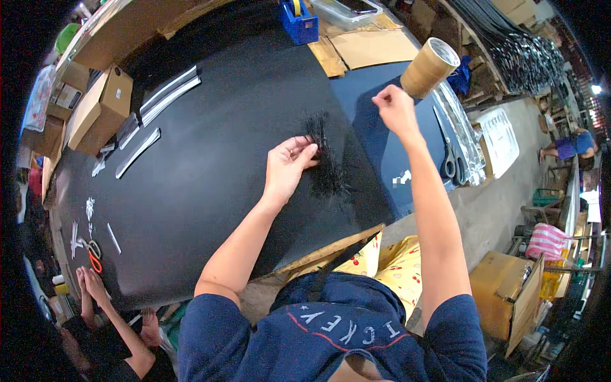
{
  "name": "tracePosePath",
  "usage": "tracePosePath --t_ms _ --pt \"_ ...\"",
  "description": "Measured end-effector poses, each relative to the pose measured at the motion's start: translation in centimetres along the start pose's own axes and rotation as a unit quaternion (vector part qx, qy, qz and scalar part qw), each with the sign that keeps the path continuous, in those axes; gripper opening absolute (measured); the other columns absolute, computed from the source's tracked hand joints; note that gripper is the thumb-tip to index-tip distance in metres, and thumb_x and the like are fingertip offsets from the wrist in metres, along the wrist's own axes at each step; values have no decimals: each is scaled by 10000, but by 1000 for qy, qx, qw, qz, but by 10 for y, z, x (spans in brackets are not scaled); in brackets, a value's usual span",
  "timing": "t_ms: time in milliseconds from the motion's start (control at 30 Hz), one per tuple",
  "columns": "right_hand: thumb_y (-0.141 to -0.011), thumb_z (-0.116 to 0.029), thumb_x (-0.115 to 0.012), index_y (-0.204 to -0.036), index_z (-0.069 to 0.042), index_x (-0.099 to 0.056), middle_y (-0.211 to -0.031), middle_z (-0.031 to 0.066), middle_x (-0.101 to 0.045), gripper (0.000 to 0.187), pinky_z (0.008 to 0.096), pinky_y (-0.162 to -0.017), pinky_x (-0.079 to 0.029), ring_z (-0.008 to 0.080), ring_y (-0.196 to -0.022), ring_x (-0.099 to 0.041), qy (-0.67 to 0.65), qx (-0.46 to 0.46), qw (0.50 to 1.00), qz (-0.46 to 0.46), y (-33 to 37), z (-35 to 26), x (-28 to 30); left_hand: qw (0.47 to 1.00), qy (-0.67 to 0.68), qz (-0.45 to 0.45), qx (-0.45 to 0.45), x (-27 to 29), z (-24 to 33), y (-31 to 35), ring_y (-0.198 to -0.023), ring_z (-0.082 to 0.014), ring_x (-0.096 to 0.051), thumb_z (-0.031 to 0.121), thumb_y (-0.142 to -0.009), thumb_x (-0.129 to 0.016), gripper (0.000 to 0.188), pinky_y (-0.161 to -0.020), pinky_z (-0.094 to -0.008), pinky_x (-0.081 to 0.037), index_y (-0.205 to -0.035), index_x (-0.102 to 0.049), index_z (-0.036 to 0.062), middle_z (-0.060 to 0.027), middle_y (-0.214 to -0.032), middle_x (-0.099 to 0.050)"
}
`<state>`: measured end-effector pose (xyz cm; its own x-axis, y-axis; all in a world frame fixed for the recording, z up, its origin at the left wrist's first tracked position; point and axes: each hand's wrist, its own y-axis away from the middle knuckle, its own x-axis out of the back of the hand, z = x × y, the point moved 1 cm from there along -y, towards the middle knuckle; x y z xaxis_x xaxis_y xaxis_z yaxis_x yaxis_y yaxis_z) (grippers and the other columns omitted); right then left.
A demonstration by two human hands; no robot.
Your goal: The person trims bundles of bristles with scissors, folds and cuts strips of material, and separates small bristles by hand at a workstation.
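A tangled pile of thin black strands [328,169] lies on the dark tabletop in front of me. My left hand [289,167] is at its left edge, thumb and fingers pinched together at the strands. Farther right, my right hand [396,111] is raised over the blue sheet [359,95], its fingers closed. Whatever those fingers hold, if anything, is too small to make out. Just beyond the right hand stands a tan cylinder of packing tape [425,71]. Large scissors with black handles [450,162] rest to the right of my right forearm.
White strips [170,95] and a cardboard box [102,111] lie at the left. Another person's hands [92,283] are near orange-handled scissors [95,256]. A blue tape dispenser [299,28] and a clear tray [347,14] are at the far edge. An open carton [499,290] stands at right.
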<state>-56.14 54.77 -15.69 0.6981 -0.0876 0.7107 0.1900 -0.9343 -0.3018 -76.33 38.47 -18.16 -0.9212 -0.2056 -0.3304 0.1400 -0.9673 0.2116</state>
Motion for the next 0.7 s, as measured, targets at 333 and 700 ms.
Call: tracePosePath --t_ms 333,700 --pt "-777 -7 -658 -956 6 -653 -714 -5 -612 179 198 -575 -436 55 -628 -540 -332 -27 937 -108 43 -64 91 977 -187 65 -76 1 22 -9 -649 -39 -527 154 -824 -665 162 -481 -176 -406 -882 -669 3 -24 -789 -631" --pt "-782 -59 -678 -888 17 -657 -771 44 -648 132 193 -609 -458 80 -663 -590 -382 -59 879 -280 47 -102 59 997 -23 -2 -76 -19 67 -10 -660 -76 -588 142 -845 -638 203 -614 -210 -490 -978 -649 -10 -64 -844 -665"
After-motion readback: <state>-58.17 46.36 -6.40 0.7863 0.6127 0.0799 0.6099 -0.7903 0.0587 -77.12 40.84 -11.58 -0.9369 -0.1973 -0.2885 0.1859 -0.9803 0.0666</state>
